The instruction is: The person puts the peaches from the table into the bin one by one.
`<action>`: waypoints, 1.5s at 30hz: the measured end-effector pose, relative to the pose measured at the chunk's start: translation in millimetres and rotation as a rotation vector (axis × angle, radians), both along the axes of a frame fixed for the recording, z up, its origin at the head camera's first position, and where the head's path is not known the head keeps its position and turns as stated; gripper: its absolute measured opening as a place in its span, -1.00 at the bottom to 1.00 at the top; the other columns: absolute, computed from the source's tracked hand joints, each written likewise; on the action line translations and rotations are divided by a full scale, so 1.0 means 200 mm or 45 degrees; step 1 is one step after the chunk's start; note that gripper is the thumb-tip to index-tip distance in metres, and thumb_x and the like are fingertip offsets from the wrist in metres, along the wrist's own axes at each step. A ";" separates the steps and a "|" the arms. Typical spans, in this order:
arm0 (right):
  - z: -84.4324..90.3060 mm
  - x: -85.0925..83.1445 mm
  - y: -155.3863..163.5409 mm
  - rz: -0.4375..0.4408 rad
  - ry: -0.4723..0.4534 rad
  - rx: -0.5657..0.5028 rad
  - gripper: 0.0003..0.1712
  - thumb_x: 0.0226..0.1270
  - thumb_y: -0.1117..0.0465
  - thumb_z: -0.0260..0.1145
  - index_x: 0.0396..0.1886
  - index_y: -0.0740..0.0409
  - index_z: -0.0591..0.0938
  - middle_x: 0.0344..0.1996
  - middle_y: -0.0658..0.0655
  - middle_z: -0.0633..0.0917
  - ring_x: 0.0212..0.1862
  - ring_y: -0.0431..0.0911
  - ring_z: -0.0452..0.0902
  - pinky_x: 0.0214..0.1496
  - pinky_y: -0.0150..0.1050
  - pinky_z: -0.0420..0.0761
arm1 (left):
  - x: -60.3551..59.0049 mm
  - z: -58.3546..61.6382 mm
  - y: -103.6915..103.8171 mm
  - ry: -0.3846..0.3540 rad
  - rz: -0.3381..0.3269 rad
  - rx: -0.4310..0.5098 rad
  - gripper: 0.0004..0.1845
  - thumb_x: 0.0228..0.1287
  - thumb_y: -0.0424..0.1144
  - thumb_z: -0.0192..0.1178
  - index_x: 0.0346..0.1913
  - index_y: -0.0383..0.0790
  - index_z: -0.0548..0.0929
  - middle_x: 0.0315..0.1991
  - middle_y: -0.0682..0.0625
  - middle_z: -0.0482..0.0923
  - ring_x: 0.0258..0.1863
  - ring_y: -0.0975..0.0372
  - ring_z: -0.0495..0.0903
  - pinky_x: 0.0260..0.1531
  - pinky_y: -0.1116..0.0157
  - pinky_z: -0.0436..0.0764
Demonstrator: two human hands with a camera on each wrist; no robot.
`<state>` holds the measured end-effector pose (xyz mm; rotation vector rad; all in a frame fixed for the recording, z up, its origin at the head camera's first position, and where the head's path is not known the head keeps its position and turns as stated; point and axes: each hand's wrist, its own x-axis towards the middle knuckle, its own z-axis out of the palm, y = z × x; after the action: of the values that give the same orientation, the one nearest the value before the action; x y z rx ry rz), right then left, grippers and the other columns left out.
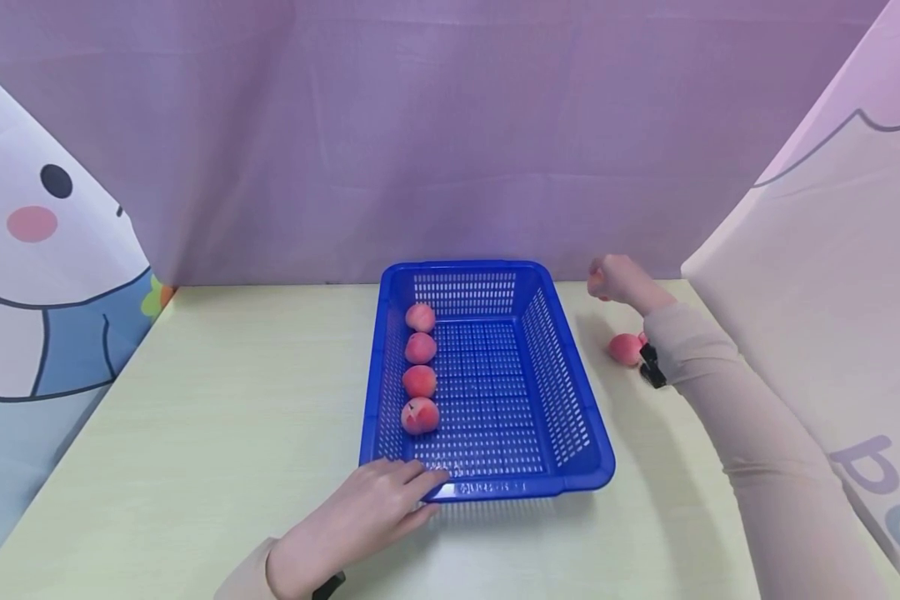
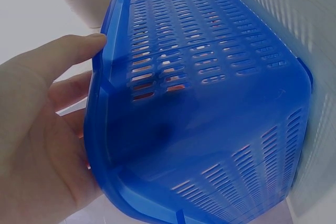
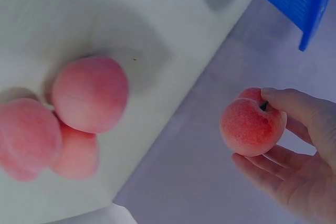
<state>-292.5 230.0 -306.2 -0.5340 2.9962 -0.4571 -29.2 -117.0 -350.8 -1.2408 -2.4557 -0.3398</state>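
A blue plastic basket (image 1: 487,487) with slotted walls stands on the table, and several peaches (image 1: 420,382) sit in a row along its left side. My left hand (image 1: 378,500) grips the near rim toward its left corner; in the left wrist view the thumb (image 2: 86,45) lies on one side of the rim and the fingers on the other. Beyond the basket's right side, my right hand (image 1: 626,282) holds a peach (image 3: 252,124) above the table, pinched between thumb and fingers, its stem showing. Below that hand lie more peaches (image 3: 90,94), clustered on the table.
The pale table (image 1: 232,400) extends to both sides of the basket. A purple cloth (image 1: 450,150) hangs along its back edge. Printed cloths with cartoon figures flank the left (image 1: 15,333) and right (image 1: 832,275).
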 end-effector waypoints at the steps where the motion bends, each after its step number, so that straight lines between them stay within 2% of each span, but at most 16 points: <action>1: 0.01 0.00 -0.01 0.001 0.004 0.004 -0.65 -0.10 0.39 0.05 -0.25 0.47 0.51 -0.64 0.18 0.53 -0.47 0.05 0.42 -0.33 -0.11 0.42 | 0.00 0.00 0.00 -0.002 -0.001 0.001 -0.73 0.03 -0.11 0.24 -0.21 -0.15 0.60 -0.45 0.09 0.57 -0.51 0.34 0.54 -0.50 0.44 0.50; 6: 0.08 0.00 -0.04 0.024 0.031 0.038 -0.63 -0.12 0.40 0.07 -0.22 0.48 0.51 -0.59 0.22 0.56 -0.43 0.08 0.44 -0.28 -0.07 0.44 | 0.00 0.00 0.00 0.015 -0.001 0.001 -0.72 -0.01 -0.12 0.27 -0.21 -0.14 0.60 -0.45 0.10 0.57 -0.52 0.34 0.54 -0.50 0.44 0.50; 10: 0.12 -0.01 -0.06 0.039 0.031 0.051 -0.62 -0.09 0.42 0.06 -0.19 0.50 0.50 -0.53 0.27 0.56 -0.38 0.11 0.44 -0.22 -0.05 0.44 | 0.00 0.00 0.00 -0.017 0.000 -0.004 -0.73 0.03 -0.10 0.24 -0.21 -0.15 0.61 -0.44 0.10 0.58 -0.51 0.34 0.54 -0.49 0.45 0.50; 20: 0.20 -0.02 -0.13 0.053 0.019 0.061 -0.51 -0.12 0.42 -0.03 -0.09 0.51 0.46 -0.27 0.39 0.55 -0.24 0.14 0.39 -0.12 -0.04 0.39 | 0.00 0.00 0.00 -0.035 0.003 -0.002 -0.74 0.06 -0.09 0.22 -0.21 -0.15 0.61 -0.43 0.09 0.58 -0.49 0.34 0.55 -0.49 0.45 0.50; 25: 0.23 -0.02 -0.18 0.086 0.036 0.080 -0.50 -0.12 0.41 -0.03 -0.08 0.49 0.47 -0.30 0.35 0.56 -0.24 0.12 0.40 -0.13 -0.06 0.40 | 0.00 0.00 0.01 -0.036 0.005 0.002 -0.74 0.06 -0.10 0.22 -0.21 -0.15 0.61 -0.43 0.10 0.58 -0.50 0.35 0.55 -0.49 0.45 0.50; 31: 0.28 -0.01 -0.26 0.071 0.000 0.079 -0.51 -0.08 0.39 0.00 -0.05 0.44 0.46 -0.44 0.26 0.56 -0.27 0.08 0.41 -0.12 -0.08 0.39 | 0.01 0.01 0.00 -0.073 0.021 -0.009 -0.74 0.12 -0.08 0.17 -0.20 -0.15 0.61 -0.41 0.09 0.59 -0.47 0.33 0.56 -0.47 0.42 0.51; 34: 0.29 -0.02 -0.29 0.072 -0.021 0.089 -0.53 -0.02 0.37 0.02 -0.03 0.44 0.45 -0.47 0.23 0.57 -0.28 0.07 0.42 -0.08 -0.06 0.39 | 0.00 0.01 0.00 -0.049 0.014 0.001 -0.74 0.08 -0.09 0.20 -0.21 -0.15 0.61 -0.43 0.09 0.59 -0.48 0.33 0.56 -0.48 0.43 0.51; 39: 0.30 -0.01 -0.35 0.101 -0.020 0.107 -0.54 -0.02 0.38 0.04 -0.04 0.44 0.46 -0.33 0.30 0.59 -0.25 0.08 0.45 -0.06 -0.05 0.41 | 0.00 0.00 0.00 -0.019 0.002 0.013 -0.74 0.05 -0.10 0.23 -0.22 -0.15 0.61 -0.44 0.09 0.59 -0.50 0.34 0.55 -0.49 0.44 0.50; 45: 0.30 -0.01 -0.42 0.096 -0.056 0.113 -0.56 0.05 0.36 0.03 -0.01 0.42 0.46 -0.16 0.35 0.56 -0.17 0.09 0.48 -0.01 -0.05 0.40 | 0.00 0.01 0.00 -0.050 0.013 -0.005 -0.74 0.09 -0.09 0.20 -0.21 -0.16 0.61 -0.43 0.08 0.59 -0.48 0.33 0.56 -0.48 0.42 0.52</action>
<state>-295.0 146.0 -245.6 -0.6180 2.9265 -0.3248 -29.2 -117.1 -349.8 -1.2345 -2.4963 -0.3599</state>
